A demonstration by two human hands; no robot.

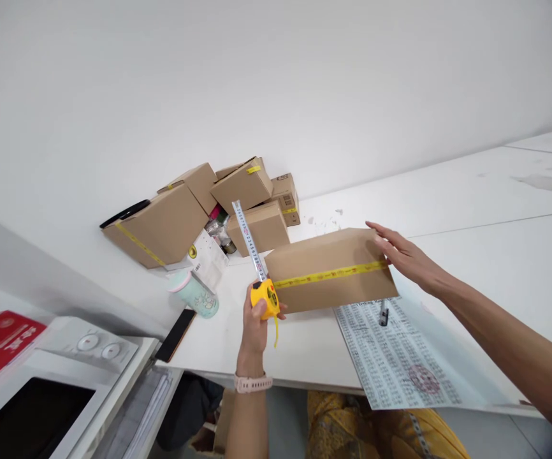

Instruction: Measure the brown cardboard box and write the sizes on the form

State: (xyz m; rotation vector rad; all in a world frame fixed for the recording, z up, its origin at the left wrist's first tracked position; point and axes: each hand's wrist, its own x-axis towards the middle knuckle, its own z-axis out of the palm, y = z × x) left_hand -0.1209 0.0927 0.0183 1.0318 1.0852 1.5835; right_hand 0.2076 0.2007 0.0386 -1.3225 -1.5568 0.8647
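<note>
Both my hands are busy: left hand (254, 330) grasping the tape measure (267, 297), right hand (406, 256) holding the cardboard box (326, 255) by its right end over the worktop (305, 354); a loose grip could tip it.

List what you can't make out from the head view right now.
In the head view:
Inside of the taped box: hidden by its cardboard walls.
Part of the left hand's fingers: hidden behind the yellow tape measure.
Fine print on the printed sheet: too small to read; the taped box covers its top edge.
White appliance: cut off by the left and bottom edges.
</note>
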